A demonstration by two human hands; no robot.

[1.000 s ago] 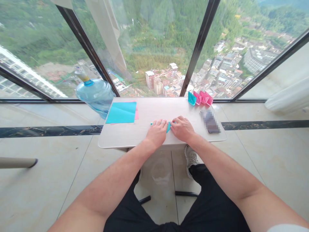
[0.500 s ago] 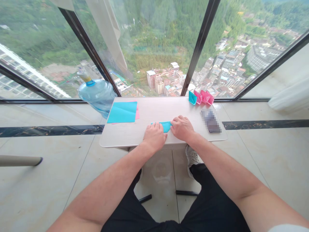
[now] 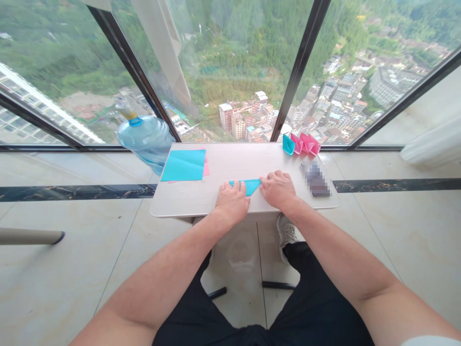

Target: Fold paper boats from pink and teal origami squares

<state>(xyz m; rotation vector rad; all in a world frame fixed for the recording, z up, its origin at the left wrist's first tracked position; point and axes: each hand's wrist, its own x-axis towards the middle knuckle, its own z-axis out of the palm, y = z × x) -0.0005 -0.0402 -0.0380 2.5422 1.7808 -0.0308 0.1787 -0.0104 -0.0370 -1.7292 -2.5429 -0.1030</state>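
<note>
A folded piece of blue paper point(image 3: 250, 186) lies on the small table in front of me, narrowing to a point at its right end. My left hand point(image 3: 232, 198) covers its left part, fingers bent over it and thumb at the near side, holding it against the tabletop. At the right tip, my right hand point(image 3: 277, 188) has its fingers closed together on the paper's end. Both palms hide part of the folds.
On the pale table point(image 3: 187, 199), flat blue sheets point(image 3: 184, 166) overlie pink paper point(image 3: 206, 168) at left. Folded blue point(image 3: 287, 145) and pink paper shapes point(image 3: 308, 144) stand back right, behind a blurred phone point(image 3: 317, 181). A large water bottle point(image 3: 146, 137) stands by the window.
My right hand has slid a little to the right along the paper. More of the paper's pointed right end shows; my left hand stays nearly in place.
</note>
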